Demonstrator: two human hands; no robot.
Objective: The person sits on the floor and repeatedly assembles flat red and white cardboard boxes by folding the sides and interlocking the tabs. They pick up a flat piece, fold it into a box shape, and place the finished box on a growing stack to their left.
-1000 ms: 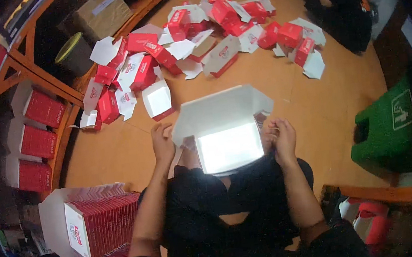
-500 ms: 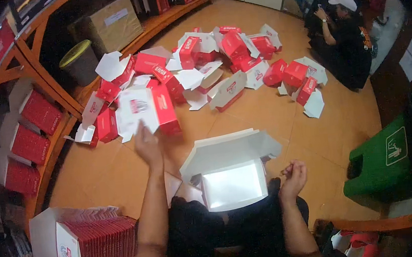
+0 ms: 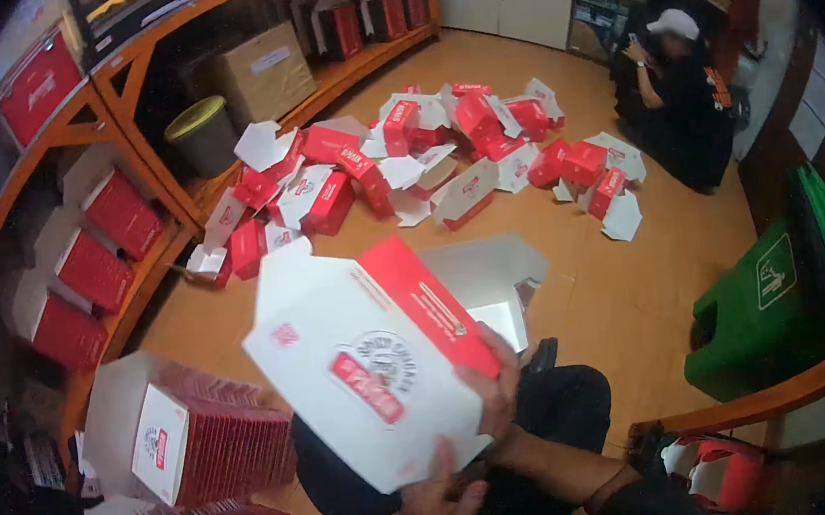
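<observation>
Raised over my lap is a red and white cardboard takeaway box [image 3: 343, 365], tilted, its printed white panel facing up. My right hand [image 3: 495, 395] grips its lower right side, by the red panel. At the bottom edge my left hand [image 3: 443, 504] holds the box with a finger over the white panel; its other fingers show in part. Partly hidden behind it is another open box [image 3: 504, 318] with a pale raised flap. Beside me on the left stand nested stacks of red and white flat boxes [image 3: 226, 443].
Folded boxes [image 3: 326, 201] lie heaped across the floor ahead. Wooden shelves [image 3: 145, 155] on the left hold more stacks, a carton [image 3: 267, 72] and a lidded bucket [image 3: 201, 137]. A green bin [image 3: 778, 289] stands at right. Another person [image 3: 677, 99] sits far right.
My left hand has come back from the heap, where it has let go of a box. Both hands now hold a box over my lap. The view has shifted slightly.
</observation>
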